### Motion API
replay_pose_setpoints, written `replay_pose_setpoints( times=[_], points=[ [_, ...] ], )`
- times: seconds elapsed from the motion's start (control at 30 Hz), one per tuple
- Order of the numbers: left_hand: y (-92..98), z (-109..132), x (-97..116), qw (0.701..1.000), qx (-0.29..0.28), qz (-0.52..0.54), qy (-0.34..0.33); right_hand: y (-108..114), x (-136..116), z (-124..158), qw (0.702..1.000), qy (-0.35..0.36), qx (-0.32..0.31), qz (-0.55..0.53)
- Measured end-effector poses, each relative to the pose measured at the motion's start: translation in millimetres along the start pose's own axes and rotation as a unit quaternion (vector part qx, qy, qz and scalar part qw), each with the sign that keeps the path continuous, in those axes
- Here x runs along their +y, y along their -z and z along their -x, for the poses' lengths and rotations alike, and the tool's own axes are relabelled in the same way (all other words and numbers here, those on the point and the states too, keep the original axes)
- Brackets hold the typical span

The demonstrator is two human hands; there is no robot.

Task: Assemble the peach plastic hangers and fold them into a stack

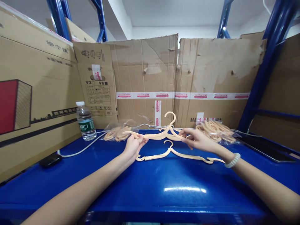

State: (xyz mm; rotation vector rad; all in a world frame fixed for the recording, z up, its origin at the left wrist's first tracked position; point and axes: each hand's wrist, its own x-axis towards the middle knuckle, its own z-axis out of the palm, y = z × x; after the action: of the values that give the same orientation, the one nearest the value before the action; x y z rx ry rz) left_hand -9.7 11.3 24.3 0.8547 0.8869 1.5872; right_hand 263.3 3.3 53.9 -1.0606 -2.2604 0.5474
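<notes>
**Two hands on one thin hanger over the blue bench**

At the far left a big cardboard box (35,103) stands along the edge of the bench (164,190). A small black device (50,160) lies at its foot, with a white cable (77,151) running past it. A water bottle (85,121) stands upright just beyond, close to the cable.

Next comes a clear bag of hangers (117,131) at the back. The left hand (134,145) is closed in a pinch on the left arm of the raised hanger (154,136). That hanger is lifted just clear of the bench, hook upward. The right hand (198,140) pinches its right arm near the neck with thumb and fingertips. A beaded bracelet (232,160) sits on that wrist.

Below the two hands a second hanger (159,155) lies flat on the bench, and its right tip runs under the right wrist. A fuller bag of hangers (214,128) rests behind the right hand. A dark flat screen (264,147) lies at the far right.

The plastic looks thin, so a hard bend between the two pinches could likely snap an arm. A dropped wrist might catch the lying hanger and drag it. A wide sweep to the left could tip the bottle.
</notes>
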Motion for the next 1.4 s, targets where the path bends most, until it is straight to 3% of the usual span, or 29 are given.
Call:
replay_pose_setpoints(
  times=[0.27, 0.33, 0.4, 0.47, 0.53, 0.6, 0.67, 0.9, 1.03, 1.2, 1.4],
  points=[
    [-4.6, 7.5, 2.0, 0.998, 0.006, 0.029, 0.053, 3.7, 5.7, -1.0, 0.992, 0.043, 0.066, 0.099],
    [-6.4, 14.9, 1.2, 0.997, -0.029, -0.039, 0.067, 5.4, 7.9, -1.7, 0.990, 0.046, 0.095, 0.096],
    [-7.7, 26.6, -1.6, 0.982, -0.111, -0.154, 0.024, 7.0, 8.4, -2.0, 0.991, 0.040, 0.106, 0.073],
    [-8.2, 41.2, -5.1, 0.925, -0.220, -0.293, -0.099, 8.0, 7.6, -1.7, 0.994, 0.030, 0.096, 0.048],
    [-8.2, 55.1, -7.2, 0.821, -0.329, -0.400, -0.243, 8.3, 6.4, -0.9, 0.998, 0.023, 0.061, 0.017],
    [-8.1, 64.4, -7.6, 0.729, -0.405, -0.453, -0.316, 8.1, 5.5, -0.1, 1.000, 0.021, 0.009, -0.016],
    [-7.8, 66.8, -7.1, 0.679, -0.432, -0.481, -0.347, 7.8, 5.2, 0.7, 0.998, 0.019, -0.046, -0.036],
    [-1.6, 47.5, -12.8, 0.553, -0.409, -0.614, -0.387, 7.6, 5.6, 3.7, 0.981, 0.008, -0.185, 0.055],
    [-0.5, 46.7, -15.2, 0.554, -0.410, -0.622, -0.371, 6.0, 2.4, 5.4, 0.971, 0.027, -0.211, 0.110],
    [-1.8, 48.5, -14.8, 0.566, -0.393, -0.612, -0.388, 3.8, 3.2, 6.3, 0.958, 0.006, -0.268, 0.103],
    [1.7, 43.0, -18.3, 0.577, -0.362, -0.639, -0.357, 0.7, 2.4, 6.8, 0.964, -0.012, -0.210, 0.161]
  ],
)
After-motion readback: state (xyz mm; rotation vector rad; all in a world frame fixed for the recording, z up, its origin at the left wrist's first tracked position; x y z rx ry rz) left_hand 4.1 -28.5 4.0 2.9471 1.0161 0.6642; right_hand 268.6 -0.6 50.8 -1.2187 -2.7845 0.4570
